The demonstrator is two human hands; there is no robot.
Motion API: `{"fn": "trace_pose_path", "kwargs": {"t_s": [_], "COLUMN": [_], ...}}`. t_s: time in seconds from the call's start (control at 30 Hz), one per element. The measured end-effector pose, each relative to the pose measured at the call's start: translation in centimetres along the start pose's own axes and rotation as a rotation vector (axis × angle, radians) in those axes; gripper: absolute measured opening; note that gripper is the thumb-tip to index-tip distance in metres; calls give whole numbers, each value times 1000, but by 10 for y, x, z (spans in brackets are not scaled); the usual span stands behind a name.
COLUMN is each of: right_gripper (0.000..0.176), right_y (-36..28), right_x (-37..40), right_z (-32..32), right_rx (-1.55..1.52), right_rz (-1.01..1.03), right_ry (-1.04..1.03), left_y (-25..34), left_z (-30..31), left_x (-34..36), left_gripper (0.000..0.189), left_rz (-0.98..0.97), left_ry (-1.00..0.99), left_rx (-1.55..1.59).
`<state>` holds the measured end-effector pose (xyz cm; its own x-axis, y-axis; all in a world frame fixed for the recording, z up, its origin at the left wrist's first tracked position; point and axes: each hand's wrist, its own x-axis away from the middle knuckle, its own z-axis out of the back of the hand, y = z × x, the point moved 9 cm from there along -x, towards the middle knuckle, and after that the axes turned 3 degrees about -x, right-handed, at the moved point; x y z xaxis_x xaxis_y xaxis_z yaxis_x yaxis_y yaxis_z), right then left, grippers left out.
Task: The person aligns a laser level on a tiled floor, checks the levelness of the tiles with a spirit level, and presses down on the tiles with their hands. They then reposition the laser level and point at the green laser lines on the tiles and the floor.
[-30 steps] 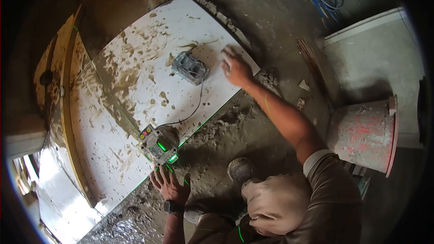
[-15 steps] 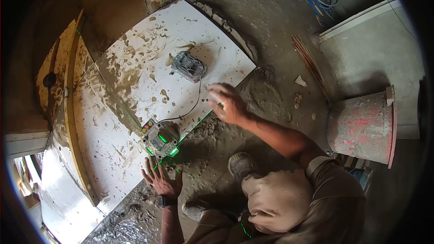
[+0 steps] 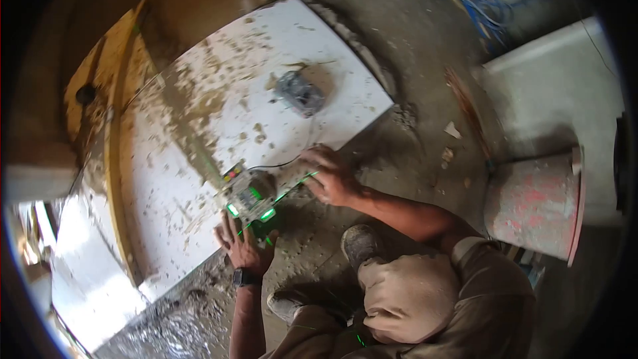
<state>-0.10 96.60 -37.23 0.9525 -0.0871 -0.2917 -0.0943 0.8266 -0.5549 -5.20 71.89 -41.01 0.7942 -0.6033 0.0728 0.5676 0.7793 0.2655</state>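
A mud-spotted laser level (image 3: 251, 198) with green lights stands near the board's close edge. A thin cable joins it to a grey, dirty battery pack (image 3: 300, 95) farther up the board. My left hand (image 3: 249, 252), with a dark watch at its wrist, is beside the laser level at the edge, fingers spread and green light across them. To the right of the level, my right hand (image 3: 330, 178) is at the same edge near the cable. Its fingers reach over the white board (image 3: 345, 86), apart from the thumb, with nothing visible in them; motion smears them slightly.
A yellow strip (image 3: 114, 153) lies across the board's left part. Wet grey mud surrounds my shoes (image 3: 362, 246). At right stand a red-stained bucket (image 3: 535, 203) and a pale panel (image 3: 551, 86). Thin rods (image 3: 468, 110) and a coiled blue hose (image 3: 488, 10) lie beyond.
My right hand has come down from beside the battery pack to the board's edge, closer to the laser level. My left hand has moved slightly up beside the level. The view has shifted and blurred.
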Motion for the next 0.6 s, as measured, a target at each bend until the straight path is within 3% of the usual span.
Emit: {"fn": "trace_pose_path", "kwargs": {"t_s": [0.13,0.2,0.4,0.6], "right_gripper": [41,37,28,24], "right_y": [9,-3,-31,-20], "right_x": [-4,-13,-15,-4], "right_z": [0,-4,-35,-63], "right_rx": [-4,-54,-67,-14], "right_rz": [-12,36,205,234], "right_ry": [4,-29,-156,-272], "left_y": [-6,-6,-7,-3], "left_z": [-11,-8,5,5], "left_x": [0,-4,-1,-1], "left_gripper": [76,79,84,102], "left_rz": [-11,76,-32,-67], "left_ry": [-68,-227,188,109], "left_rx": [105,168,282,274]}}
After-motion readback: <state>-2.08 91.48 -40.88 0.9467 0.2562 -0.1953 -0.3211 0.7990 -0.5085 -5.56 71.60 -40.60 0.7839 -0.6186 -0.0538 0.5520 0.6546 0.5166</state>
